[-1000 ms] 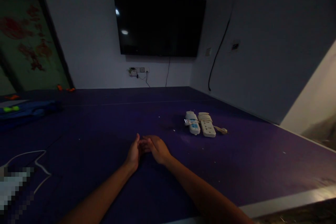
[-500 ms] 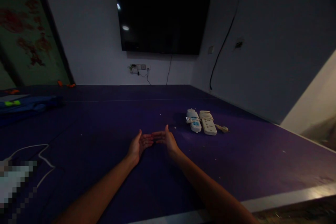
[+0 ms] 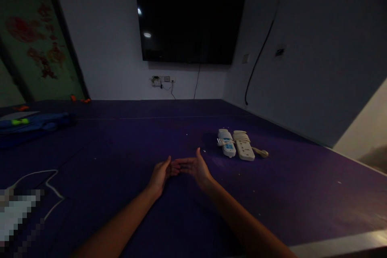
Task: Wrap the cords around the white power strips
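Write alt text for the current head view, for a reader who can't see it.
A person's left hand and right hand, visibly holding nothing, face each other, fingertips close together, against a purple surface. Farther off to the right lie a white power strip and a cream power strip, side by side. Behind, a dark television hangs on the wall.

**Dim room, brighter at right**

Murky light leaves both hands [image 3: 159, 175] [image 3: 201, 169] shadowy — two white reflections [image 3: 147, 35] glare on the black screen [image 3: 190, 22]; the purple surface [image 3: 127, 141] catches sheen lower right; coarse pixelation [image 3: 18, 213] masks the lower left.
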`<state>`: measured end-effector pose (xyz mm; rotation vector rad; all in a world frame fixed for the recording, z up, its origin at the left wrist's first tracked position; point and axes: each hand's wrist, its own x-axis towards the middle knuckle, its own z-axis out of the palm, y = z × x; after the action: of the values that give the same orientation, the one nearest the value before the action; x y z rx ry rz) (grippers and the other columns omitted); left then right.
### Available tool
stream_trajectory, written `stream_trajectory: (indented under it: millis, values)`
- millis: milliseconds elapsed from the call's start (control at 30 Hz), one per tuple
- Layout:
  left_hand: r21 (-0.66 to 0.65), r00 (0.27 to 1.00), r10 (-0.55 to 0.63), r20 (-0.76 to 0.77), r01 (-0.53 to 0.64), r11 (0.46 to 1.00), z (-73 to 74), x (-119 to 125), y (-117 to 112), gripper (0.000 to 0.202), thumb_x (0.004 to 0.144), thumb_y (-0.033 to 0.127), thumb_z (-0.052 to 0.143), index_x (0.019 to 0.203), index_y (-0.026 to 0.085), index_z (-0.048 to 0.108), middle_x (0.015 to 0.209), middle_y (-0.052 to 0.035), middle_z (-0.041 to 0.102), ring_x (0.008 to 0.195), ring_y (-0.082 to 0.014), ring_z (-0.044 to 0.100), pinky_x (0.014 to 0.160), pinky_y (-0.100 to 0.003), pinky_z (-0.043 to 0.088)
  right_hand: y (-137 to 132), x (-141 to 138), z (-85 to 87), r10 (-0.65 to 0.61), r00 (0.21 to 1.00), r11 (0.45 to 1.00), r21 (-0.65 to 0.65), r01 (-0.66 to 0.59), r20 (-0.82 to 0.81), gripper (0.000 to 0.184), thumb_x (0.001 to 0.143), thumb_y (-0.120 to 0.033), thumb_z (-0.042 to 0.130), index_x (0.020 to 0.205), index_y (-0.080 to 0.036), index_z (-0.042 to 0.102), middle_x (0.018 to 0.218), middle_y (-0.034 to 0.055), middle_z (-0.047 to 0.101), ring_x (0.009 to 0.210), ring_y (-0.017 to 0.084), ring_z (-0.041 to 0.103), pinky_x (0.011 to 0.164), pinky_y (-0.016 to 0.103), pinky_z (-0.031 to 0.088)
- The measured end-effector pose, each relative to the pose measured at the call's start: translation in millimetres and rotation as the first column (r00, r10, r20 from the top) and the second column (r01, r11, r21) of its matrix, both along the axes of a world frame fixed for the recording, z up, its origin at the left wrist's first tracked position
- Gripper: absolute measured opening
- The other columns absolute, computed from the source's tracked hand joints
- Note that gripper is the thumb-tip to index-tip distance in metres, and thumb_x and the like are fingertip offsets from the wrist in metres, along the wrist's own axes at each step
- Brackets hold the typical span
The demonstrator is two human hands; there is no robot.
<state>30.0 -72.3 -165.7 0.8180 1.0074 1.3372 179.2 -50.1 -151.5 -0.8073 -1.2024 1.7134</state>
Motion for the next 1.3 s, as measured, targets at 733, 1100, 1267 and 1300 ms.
stream_trajectory:
  millis: [733,1100,1267,1300]
  values:
    - [0.072,0.99,0.036,-0.135,-0.027,0.997,-7.0,3.2,-2.6,0.037,0.053,0.044,0.082,0.063,0.013,0.066,0.057,-0.0026,0.064,0.048,-0.0099,0.056,0.052,-0.022,0.045,-1.1,1.1,4.7,0.022,0.997,0.987,-0.161,-0.011,0.071,0.089,0.089,-0.066,0.003,0.074,-0.01,0.071,0.069,0.0136,0.068,0.065,0.018,0.064,0.068,0.031,0.048]
    - [0.099,0.986,0.009,-0.168,0.008,0.995,-2.8,4.5,-3.7,0.041,0.048,0.048,0.083,0.059,0.013,0.063,0.055,-0.0019,0.062,0.048,-0.01,0.056,0.052,-0.022,0.044,5.3,1.8,2.6,0.024,0.995,0.98,-0.2,-0.004,0.096,0.082,0.091,-0.064,0.009,0.071,-0.012,0.068,0.068,0.0107,0.067,0.062,0.017,0.062,0.066,0.029,0.047]
    - [0.092,0.984,0.002,-0.179,0.015,0.996,-3.4,4.1,-3.0,0.04,0.054,0.049,0.079,0.062,0.013,0.065,0.056,-0.0025,0.063,0.048,-0.0108,0.056,0.051,-0.023,0.043,-2.5,1.7,12.1,-0.011,0.993,0.978,-0.204,0.036,0.12,0.081,0.092,-0.062,0.009,0.071,-0.011,0.069,0.068,0.0115,0.067,0.061,0.017,0.063,0.064,0.029,0.046]
    - [0.092,0.983,-0.001,-0.183,0.018,0.996,-3.4,4.0,-3.3,0.04,0.055,0.05,0.079,0.063,0.013,0.065,0.057,-0.0027,0.063,0.048,-0.011,0.056,0.051,-0.023,0.043,-3.3,1.8,13.0,-0.016,0.992,0.978,-0.204,0.041,0.122,0.08,0.093,-0.061,0.01,0.072,-0.011,0.069,0.068,0.0117,0.068,0.062,0.017,0.063,0.064,0.029,0.046]
